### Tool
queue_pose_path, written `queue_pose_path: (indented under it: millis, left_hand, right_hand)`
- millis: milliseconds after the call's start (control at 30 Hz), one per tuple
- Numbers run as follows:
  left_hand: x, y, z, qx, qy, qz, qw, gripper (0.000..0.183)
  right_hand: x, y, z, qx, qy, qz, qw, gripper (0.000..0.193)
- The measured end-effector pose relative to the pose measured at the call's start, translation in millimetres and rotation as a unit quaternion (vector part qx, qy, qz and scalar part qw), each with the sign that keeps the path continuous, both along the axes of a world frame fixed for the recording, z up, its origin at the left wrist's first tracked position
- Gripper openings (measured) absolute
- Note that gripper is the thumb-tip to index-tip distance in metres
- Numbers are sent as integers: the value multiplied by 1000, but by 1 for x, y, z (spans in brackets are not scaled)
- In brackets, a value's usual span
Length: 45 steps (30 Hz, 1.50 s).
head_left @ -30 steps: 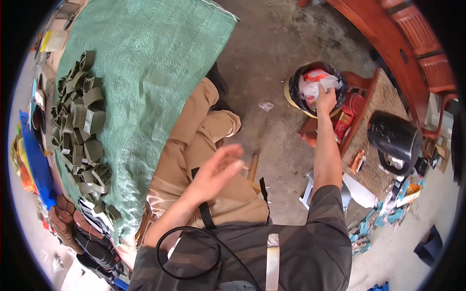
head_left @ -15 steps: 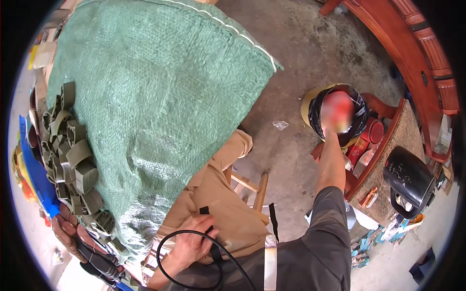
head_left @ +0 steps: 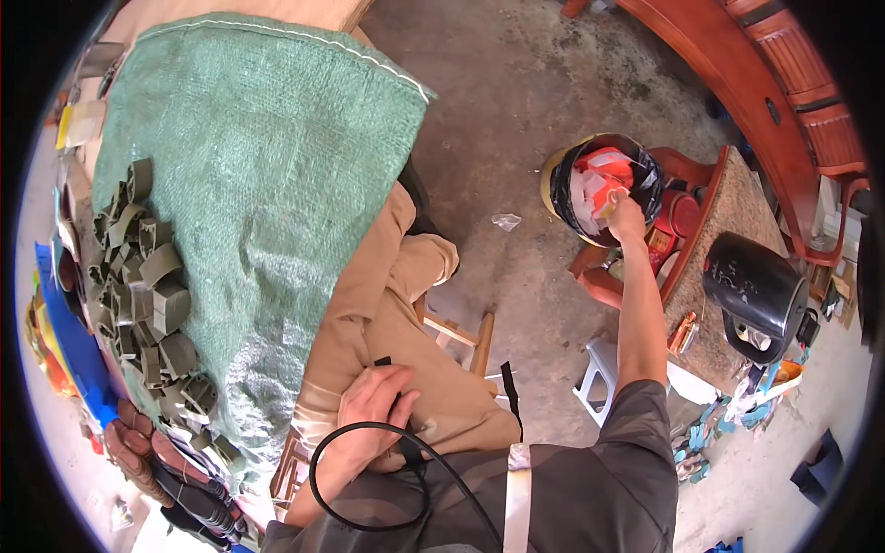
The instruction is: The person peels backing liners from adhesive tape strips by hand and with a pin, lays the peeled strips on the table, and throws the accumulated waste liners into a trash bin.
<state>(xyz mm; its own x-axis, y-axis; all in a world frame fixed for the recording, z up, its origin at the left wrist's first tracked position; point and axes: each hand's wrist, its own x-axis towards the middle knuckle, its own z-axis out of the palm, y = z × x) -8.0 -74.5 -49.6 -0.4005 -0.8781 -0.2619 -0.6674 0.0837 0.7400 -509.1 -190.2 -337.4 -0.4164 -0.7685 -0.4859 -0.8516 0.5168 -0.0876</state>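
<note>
My right hand (head_left: 626, 219) reaches into a round bin (head_left: 550, 184) lined with a black bag (head_left: 651, 175). Its fingers are closed on crumpled red-and-white plastic packaging (head_left: 604, 175) at the bin's mouth; the fingertips are partly hidden. On my tan-trousered thigh rests my left hand (head_left: 376, 401), fingers bent and apart, over a black strap (head_left: 411, 452) that shows at its edges. A looped black cable (head_left: 318, 461) passes over the left wrist. A large green woven sack (head_left: 267, 157) spreads out left of my legs.
Olive-green curved pieces (head_left: 147, 276) lie piled on the sack's left side. At right, a stone-topped table (head_left: 737, 221) holds a black kettle (head_left: 754, 290). Red containers (head_left: 678, 214) stand beneath it, near a pale plastic stool (head_left: 599, 382). A clear plastic scrap (head_left: 506, 221) lies on the floor.
My view has shifted, so the bin and table appear further left. The blurred red-and-white packaging now sits in the bin's mouth with my right hand at its near side. My left hand stays on the thigh.
</note>
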Motion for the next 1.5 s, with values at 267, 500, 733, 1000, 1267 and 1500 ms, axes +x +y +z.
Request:
queue_pose_path:
  millis: [267, 500, 733, 1000, 1267, 1500]
  left_hand:
    - [18, 36, 7, -64, 51, -52, 995, 14]
    - [64, 111, 98, -166, 21, 116, 979, 30]
    - [248, 135, 143, -376, -223, 488, 755, 23]
    - [407, 192, 130, -236, -233, 465, 821, 42]
    - [401, 141, 124, -93, -281, 252, 922, 84]
    - [418, 122, 119, 46, -208, 276, 937, 89]
  right_hand:
    - [6, 42, 17, -249, -97, 82, 960, 43]
    - [167, 56, 50, -244, -474, -167, 830, 33]
    - [241, 97, 179, -274, -470, -126, 829, 34]
    - [332, 80, 312, -312, -482, -41, 818, 28]
    - [427, 65, 348, -301, -522, 94, 793, 25]
    - [448, 76, 343, -272, -546, 95, 787, 23]
